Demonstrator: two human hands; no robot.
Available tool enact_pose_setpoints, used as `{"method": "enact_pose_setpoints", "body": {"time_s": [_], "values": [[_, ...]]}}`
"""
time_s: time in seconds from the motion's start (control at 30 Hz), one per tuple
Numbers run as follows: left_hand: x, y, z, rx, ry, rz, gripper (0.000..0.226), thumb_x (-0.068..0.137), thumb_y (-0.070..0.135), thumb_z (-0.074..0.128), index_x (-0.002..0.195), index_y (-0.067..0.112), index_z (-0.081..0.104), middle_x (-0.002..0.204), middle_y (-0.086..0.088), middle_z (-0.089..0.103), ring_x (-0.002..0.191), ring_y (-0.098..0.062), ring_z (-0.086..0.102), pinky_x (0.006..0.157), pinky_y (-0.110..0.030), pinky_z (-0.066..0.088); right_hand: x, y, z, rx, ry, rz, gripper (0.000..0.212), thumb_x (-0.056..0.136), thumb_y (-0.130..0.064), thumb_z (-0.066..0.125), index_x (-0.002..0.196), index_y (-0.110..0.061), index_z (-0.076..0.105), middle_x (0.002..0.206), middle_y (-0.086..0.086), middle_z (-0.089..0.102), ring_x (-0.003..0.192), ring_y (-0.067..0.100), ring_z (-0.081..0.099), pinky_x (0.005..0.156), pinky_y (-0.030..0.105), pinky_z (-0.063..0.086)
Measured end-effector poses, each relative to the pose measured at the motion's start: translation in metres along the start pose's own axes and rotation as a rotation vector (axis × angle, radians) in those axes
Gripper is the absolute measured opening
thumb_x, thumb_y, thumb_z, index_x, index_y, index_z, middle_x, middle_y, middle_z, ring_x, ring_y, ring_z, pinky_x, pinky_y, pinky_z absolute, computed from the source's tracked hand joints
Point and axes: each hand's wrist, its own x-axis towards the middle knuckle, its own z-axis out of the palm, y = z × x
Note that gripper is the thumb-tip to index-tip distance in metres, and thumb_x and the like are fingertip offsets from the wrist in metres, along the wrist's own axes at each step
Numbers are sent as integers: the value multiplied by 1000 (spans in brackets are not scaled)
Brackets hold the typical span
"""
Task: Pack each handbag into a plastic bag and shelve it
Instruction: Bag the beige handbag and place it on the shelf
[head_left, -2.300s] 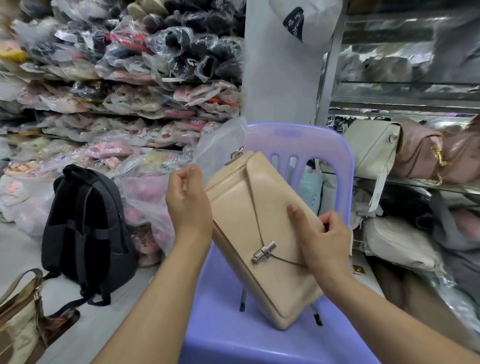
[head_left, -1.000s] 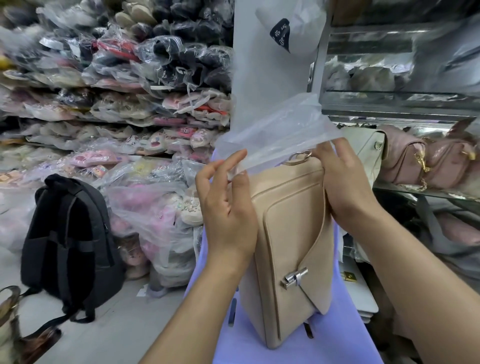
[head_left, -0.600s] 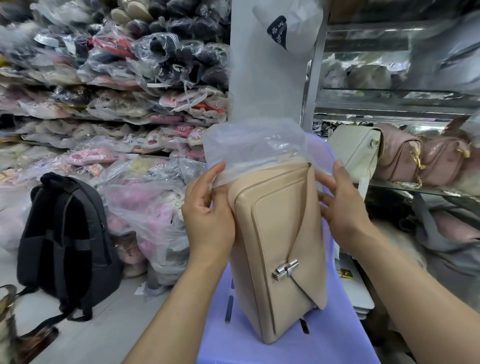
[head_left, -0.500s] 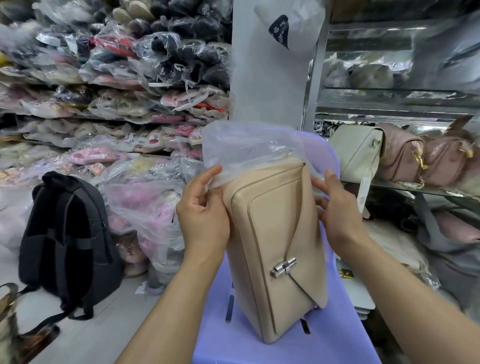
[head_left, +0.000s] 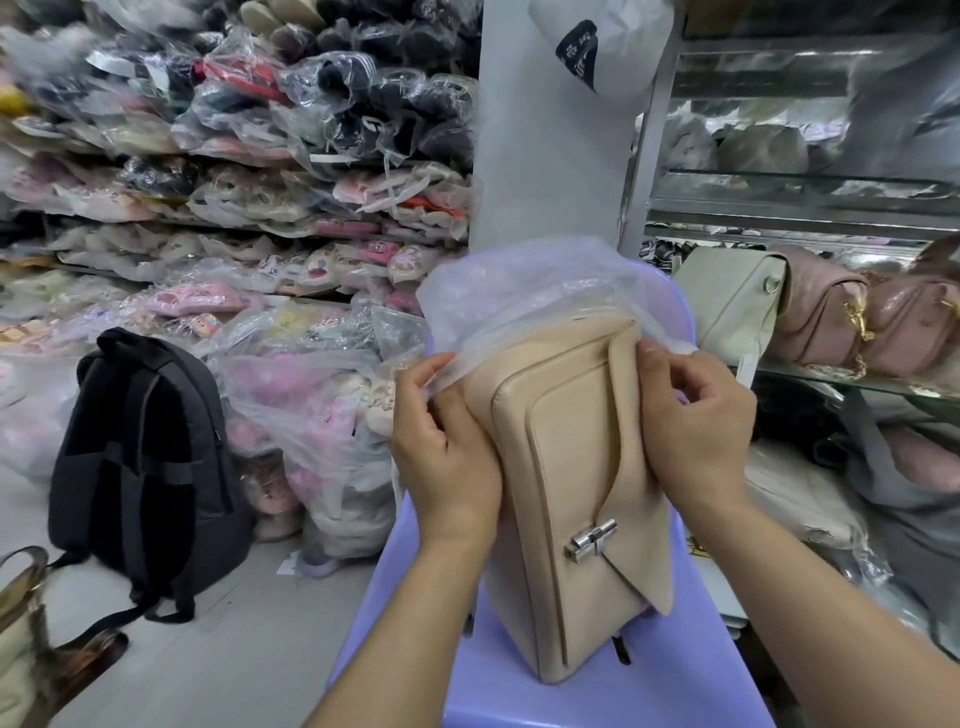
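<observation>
Item 1: beige handbag (head_left: 576, 467), flap front with a silver turn clasp (head_left: 592, 538). Stands on end on the seat of the lilac plastic chair (head_left: 675, 675), leaning slightly, clasp towards the lower end. Upper end is covered by item 2; the rest is bare.

Item 2: clear plastic bag (head_left: 519, 291), crumpled, mouth downward, drawn over the top end of the handbag, in front of the chair's backrest. Its rim reaches only the topmost part of the handbag.

Item 3: left hand (head_left: 447, 457), at the side of the handbag towards the chair's left edge. Thumb and fingers pinched together on the rim of the plastic bag, palm against the handbag's side.

Item 4: right hand (head_left: 696, 426), at the handbag's upper corner towards the chair's right edge. Fingers curled, pinching the plastic rim at that corner.

Item 5: black backpack (head_left: 140, 457), upright on the floor, well to the left of the chair.

Item 6: shelves of bagged footwear (head_left: 260, 182), stacked high, behind and left of the chair.

Item 7: glass shelf (head_left: 831, 382), right of the chair, carrying a cream handbag (head_left: 732, 306) and, touching it, a pink quilted handbag (head_left: 826, 317) with a gold chain
</observation>
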Motion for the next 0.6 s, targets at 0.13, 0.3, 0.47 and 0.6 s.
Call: {"method": "enact_pose_setpoints", "body": {"time_s": [0.13,0.3,0.47,0.6], "values": [[12,-7,-9,-4,-147,-72,40,99,-2,46,94,35,60,92,35,65,90,6,61,83,-14,45,0,-2,-1,100,-2,79,16,94,-40,71,87,-26,67,89,-6,72,72,-2,67,71,17,49],[13,-17,-20,177,-96,264,29,90,-6,48,98,18,63,109,0,58,102,-3,57,86,-31,51,5,-7,-1,77,-109,29,27,98,-27,64,111,-23,41,97,0,56,65,10,57,66,25,44],[10,-10,-13,224,-80,352,22,82,-10,47,92,6,57,96,2,50,89,-10,45,83,-17,40,10,-9,-1,-46,-217,-9,25,103,-14,45,114,-29,62,102,-11,68,92,11,62,84,32,49],[3,2,-10,87,-165,326,16,91,24,49,97,11,54,98,-6,54,94,-1,48,81,-8,37,8,-6,-2,132,-115,165,7,100,-22,53,102,-20,59,97,-10,64,89,9,59,76,25,44]]}}
